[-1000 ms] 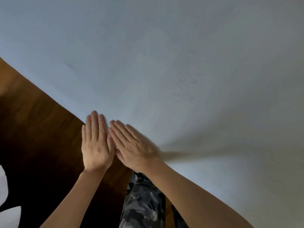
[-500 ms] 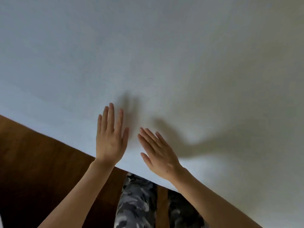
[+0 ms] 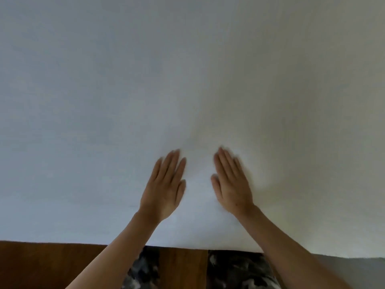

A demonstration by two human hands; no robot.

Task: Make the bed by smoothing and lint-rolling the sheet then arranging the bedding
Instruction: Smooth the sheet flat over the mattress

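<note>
Sheet point(image 3: 145, 80) white, spread over bed, near edge above wood floor point(image 3: 52, 265). Left hand point(image 3: 164, 188) and right hand point(image 3: 231, 182) flat on sheet near that edge, fingers straight, apart. Fabric likely soft, light, wrinkle-prone; best pressed with palms, not pinched.

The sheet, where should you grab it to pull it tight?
Probably at the near edge of the sheet, coming from the floor side. There it hangs free to pinch; farther in it lies flat under the left hand and right hand.
</note>
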